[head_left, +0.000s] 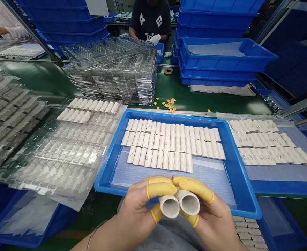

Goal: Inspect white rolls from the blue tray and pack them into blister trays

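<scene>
Two open-ended tubes were held side by side, just above the near rim of the blue tray: the left tube was pinched between thumb and fingers of the left hand, the right tube likewise by the right hand. Their walls were pressed together or nearly so, with their openings turned to six o'clock.

Toward twelve o'clock, three rows of tubes were laid in the tray, the nearest one shorter and ending partway toward three. More tubes were lined up at two o'clock. At ten, a clear tray was part filled, and beyond it, at eleven, a stack of clear trays was leaned unevenly on the worktop, near scattered yellow bits.

If squeezed too hard, the thin walls could be dented; if the grip were slack, a tube could be dropped. The nearest row could be knocked askew by a brushing knuckle, and the tilted top of the stack could be slid off by a bump.

The held tubes' far ends were hidden by yellow-covered fingers, so any print there could not be read. The clear tray's nearer pockets were blurred by glare, and a person at twelve was cut off at the head.
</scene>
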The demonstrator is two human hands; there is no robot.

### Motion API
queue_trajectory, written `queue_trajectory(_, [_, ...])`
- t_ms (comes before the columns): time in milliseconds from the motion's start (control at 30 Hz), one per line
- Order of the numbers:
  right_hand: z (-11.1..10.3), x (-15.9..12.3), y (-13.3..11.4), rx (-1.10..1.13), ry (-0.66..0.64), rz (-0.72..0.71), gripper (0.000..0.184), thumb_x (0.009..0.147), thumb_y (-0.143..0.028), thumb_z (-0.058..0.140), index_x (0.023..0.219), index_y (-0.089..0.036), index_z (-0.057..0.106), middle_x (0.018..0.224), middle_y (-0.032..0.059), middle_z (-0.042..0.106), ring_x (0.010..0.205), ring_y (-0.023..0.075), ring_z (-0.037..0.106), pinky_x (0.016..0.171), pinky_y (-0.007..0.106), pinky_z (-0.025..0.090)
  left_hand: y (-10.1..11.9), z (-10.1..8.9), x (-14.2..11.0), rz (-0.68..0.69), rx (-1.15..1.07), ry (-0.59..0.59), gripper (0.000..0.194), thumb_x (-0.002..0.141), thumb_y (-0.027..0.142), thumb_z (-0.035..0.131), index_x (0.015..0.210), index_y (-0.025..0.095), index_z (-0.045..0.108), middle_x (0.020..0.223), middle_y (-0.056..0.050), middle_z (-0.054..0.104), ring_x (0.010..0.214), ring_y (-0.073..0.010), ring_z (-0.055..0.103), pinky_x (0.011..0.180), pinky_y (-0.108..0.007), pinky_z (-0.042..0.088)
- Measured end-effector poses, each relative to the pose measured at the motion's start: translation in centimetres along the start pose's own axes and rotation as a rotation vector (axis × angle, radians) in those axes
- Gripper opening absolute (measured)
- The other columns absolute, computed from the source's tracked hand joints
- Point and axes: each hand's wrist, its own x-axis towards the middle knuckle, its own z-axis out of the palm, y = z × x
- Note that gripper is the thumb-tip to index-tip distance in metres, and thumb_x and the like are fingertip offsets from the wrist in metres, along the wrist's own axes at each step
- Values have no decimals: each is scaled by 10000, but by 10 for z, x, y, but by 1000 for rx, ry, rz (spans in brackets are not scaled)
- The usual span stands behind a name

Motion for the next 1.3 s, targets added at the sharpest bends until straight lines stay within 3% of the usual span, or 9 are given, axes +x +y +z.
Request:
queue_trajectory(200, [-3, 1, -2, -46, -19, 7, 481, 870, -62, 683, 1225, -383, 637, 1165, 36, 617, 1120, 249, 602, 925, 371, 569, -4, -4, 1, -79, -67, 118, 336, 799, 87, 760, 1044, 315, 733, 1049, -46, 661, 1024, -233, 615, 885, -354, 502])
queue_trajectory(300, [-10, -1, -1, -87, 49, -56, 503, 848, -34, 691, 1216, -373, 640, 1051, 41, 545, 977, 242, 575, 806, 362, 569, -7, -11, 6, -171, -235, 195, 261, 750, 93, 807, 928, 281, 767, 927, -24, 628, 897, -192, 594, 823, -315, 476])
queue_trajectory(467, [-17, -1, -5, 43, 229, -35, 317, 864, -131, 760, 1091, -328, 658, 974, 39, 586, 962, 250, 586, 915, 402, 563, -14, -16, 10, -366, -539, 311, 328, 619, 77, 896, 869, 217, 737, 932, -32, 721, 838, -187, 654, 756, -295, 495])
queue_trajectory(633, [-4, -1, -10, 288, 262, 154, 201, 850, -246, 805, 950, -316, 646, 896, 12, 551, 865, 198, 608, 820, 303, 587, -13, -4, 17, -494, -764, 347, 320, 636, 142, 897, 773, 187, 612, 861, 9, 702, 807, -136, 657, 751, -250, 497])
queue_trajectory(733, [8, -4, -2, 333, 271, 225, 214, 847, -335, 811, 1000, -341, 661, 941, 10, 618, 908, 203, 626, 851, 310, 570, -8, 9, 18, -575, -874, 322, 291, 701, 227, 866, 804, 179, 598, 831, -4, 694, 803, -139, 655, 803, -282, 505])
queue_trajectory(833, [16, -7, 8, 302, 282, 239, 292, 840, -358, 819, 1090, -380, 670, 1001, 6, 690, 968, 216, 641, 902, 334, 552, -3, 19, 15, -606, -917, 288, 329, 683, 291, 885, 780, 163, 598, 769, -5, 668, 719, -119, 613, 700, -243, 484])
queue_trajectory(967, [17, -7, 11, 286, 271, 271, 384, 833, -375, 823, 1182, -385, 663, 1068, 24, 739, 1008, 238, 668, 926, 373, 551, -2, 19, 9, -549, -846, 264, 459, 646, 284, 918, 997, 194, 635, 832, -16, 686, 765, -151, 624, 676, -256, 495])
queue_trajectory(1100, [8, -4, 1, 430, 138, 394, 507, 835, -444, 805, 1297, -398, 601, 1066, 42, 757, 910, 238, 704, 845, 387, 581, -5, 12, 3, -470, -734, 224, 728, 711, 267, 886, 1335, 298, 513, 896, -23, 713, 823, -173, 652, 706, -271, 534])
queue_trajectory(1300, [-5, 2, -10, 673, -30, 557, 552, 855, -376, 810, 1342, -448, 560, 1137, 24, 727, 721, 142, 720, 738, 309, 579, -4, 6, -2, -417, -743, 133, 643, 811, 249, 804, 1385, 349, 533, 964, -45, 702, 829, -182, 670, 677, -279, 573])
